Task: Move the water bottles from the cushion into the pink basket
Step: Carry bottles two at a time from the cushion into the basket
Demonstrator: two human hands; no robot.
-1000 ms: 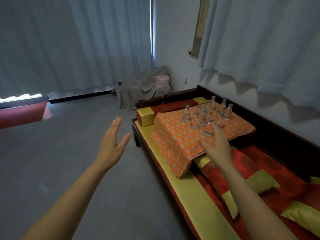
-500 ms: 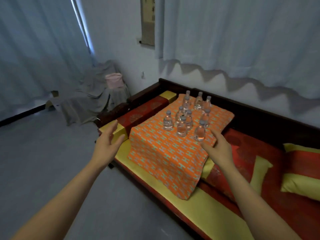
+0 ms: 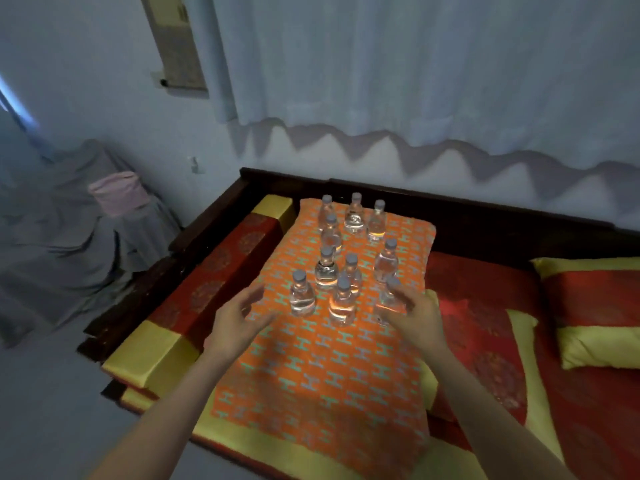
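The left hand [image 3: 239, 323] hovers over the near left part of the cushion [image 3: 311, 382]. Its fingers are spread and loose and it holds nothing, and it points toward the front-left bottle [image 3: 302, 297] without touching it. The right hand [image 3: 420, 315] is at the front-right bottle [image 3: 387, 301], with thumb and fingers against its side. The blur hides whether they have closed round it.

The cushion is orange with a pale repeating pattern and lies on a red and yellow bench [image 3: 156, 351]. All ten water bottles [image 3: 351, 271] stand upright on its far half in a loose cluster, clear with pale caps. None has left the cushion, so the task seems to be at its first pick-up.

The next move probably calls for a firm hold low on each front bottle and a straight lift, since the neighbours stand close on soft padding and could tip. A carry to the far left would follow, because the pink basket [image 3: 119, 194] sits well apart, on a heap of grey cloth [image 3: 59, 258].

No label or brand can be read on the bottles. A scroll [image 3: 176, 46] hangs on the wall beside the curtain [image 3: 415, 57], and its writing is too dim to read.
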